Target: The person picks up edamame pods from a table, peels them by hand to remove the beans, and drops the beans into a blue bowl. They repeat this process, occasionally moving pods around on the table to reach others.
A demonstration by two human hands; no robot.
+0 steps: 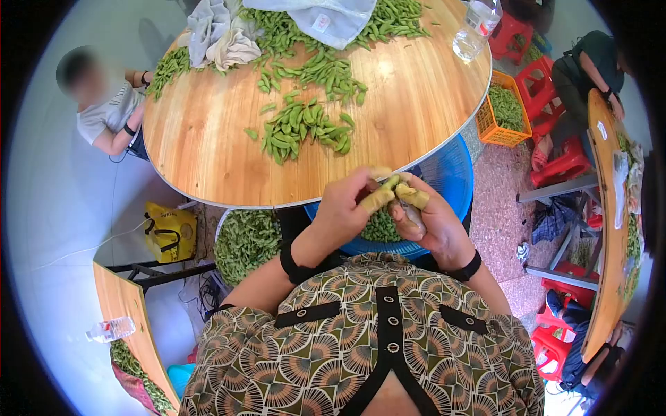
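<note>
My left hand (341, 208) and my right hand (437, 218) meet just off the table's near edge, fingers bent together. Between their fingertips is a green soybean pod (393, 182), pinched from both sides. Yellow coverings wrap some of the fingers, and a dark band circles each wrist. Below the hands, shelled green beans (380, 229) lie in a blue plastic basin (458, 182). On the wooden table (409, 104), a small heap of soybean pods (295, 128) lies nearest me, with a larger pile (277, 35) behind it.
Left of the basin, a round container holds flattened pods (246, 243). A yellow bag (170, 232) stands on the floor. At right are an orange crate (491, 130), red stools (538, 80) and another table (602, 208). A water bottle (477, 31) stands at the far edge. People sit at both sides.
</note>
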